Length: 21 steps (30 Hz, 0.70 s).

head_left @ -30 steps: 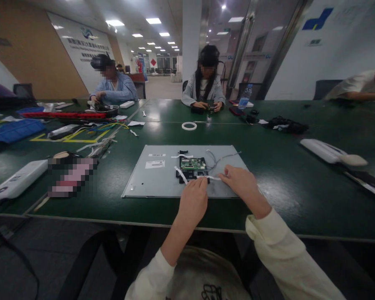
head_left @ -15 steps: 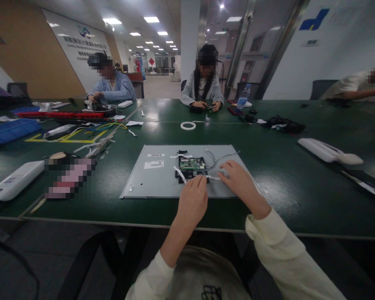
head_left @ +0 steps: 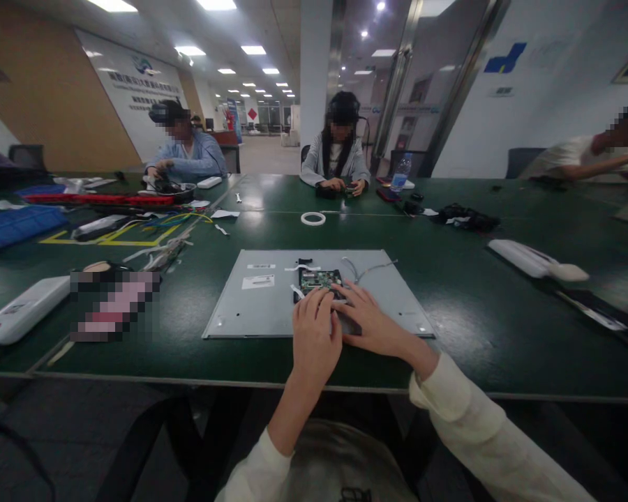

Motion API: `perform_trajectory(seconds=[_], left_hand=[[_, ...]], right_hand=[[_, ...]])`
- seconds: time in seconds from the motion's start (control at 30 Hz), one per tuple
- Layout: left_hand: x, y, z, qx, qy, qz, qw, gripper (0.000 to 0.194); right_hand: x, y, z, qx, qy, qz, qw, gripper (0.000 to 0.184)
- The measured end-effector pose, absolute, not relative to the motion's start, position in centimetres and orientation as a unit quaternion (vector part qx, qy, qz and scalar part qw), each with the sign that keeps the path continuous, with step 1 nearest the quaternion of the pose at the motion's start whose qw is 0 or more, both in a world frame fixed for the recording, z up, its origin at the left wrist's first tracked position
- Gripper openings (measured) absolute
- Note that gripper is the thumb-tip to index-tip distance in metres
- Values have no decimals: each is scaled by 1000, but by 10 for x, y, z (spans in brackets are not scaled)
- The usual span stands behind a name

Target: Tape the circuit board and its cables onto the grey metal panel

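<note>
A grey flat panel (head_left: 266,314) lies on the table, and at its middle sits a green circuit board (head_left: 314,279) in a black frame. My left hand (head_left: 314,335) rests its fingers, slightly curved, on the near part of the board and frame. From the right, my right hand (head_left: 371,324) reaches over the same part, fingers stretched out and thumb apart. Both hands hide the near edge of the frame. White tape strips (head_left: 302,268) stick across the frame's far and left sides. A grey cable (head_left: 374,266) runs over the panel to the right.
A white tape roll (head_left: 312,219) lies beyond the panel. Left are a white device (head_left: 24,310), a loose cable bundle and a blue tray (head_left: 21,226). Another white device (head_left: 534,259) lies right. Two people sit opposite, with a bottle (head_left: 400,173) nearby; another person sits far right.
My right hand has moved left and down onto the near part of the board, beside my left hand. The left fingers have gone from a pinch to resting on the board.
</note>
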State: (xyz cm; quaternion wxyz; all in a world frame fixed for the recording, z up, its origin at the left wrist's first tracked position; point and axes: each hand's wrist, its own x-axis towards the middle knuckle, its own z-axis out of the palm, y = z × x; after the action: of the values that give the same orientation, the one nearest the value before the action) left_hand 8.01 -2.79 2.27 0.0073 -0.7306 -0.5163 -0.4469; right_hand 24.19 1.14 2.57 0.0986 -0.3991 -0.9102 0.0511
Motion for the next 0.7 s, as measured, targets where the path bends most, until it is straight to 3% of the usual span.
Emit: perform_trajectory(seconds=[0.7], left_hand=[[72, -36, 23, -743, -536, -401, -21, 31]], right_hand=[[271, 50, 7, -613, -787, -42, 61, 58]])
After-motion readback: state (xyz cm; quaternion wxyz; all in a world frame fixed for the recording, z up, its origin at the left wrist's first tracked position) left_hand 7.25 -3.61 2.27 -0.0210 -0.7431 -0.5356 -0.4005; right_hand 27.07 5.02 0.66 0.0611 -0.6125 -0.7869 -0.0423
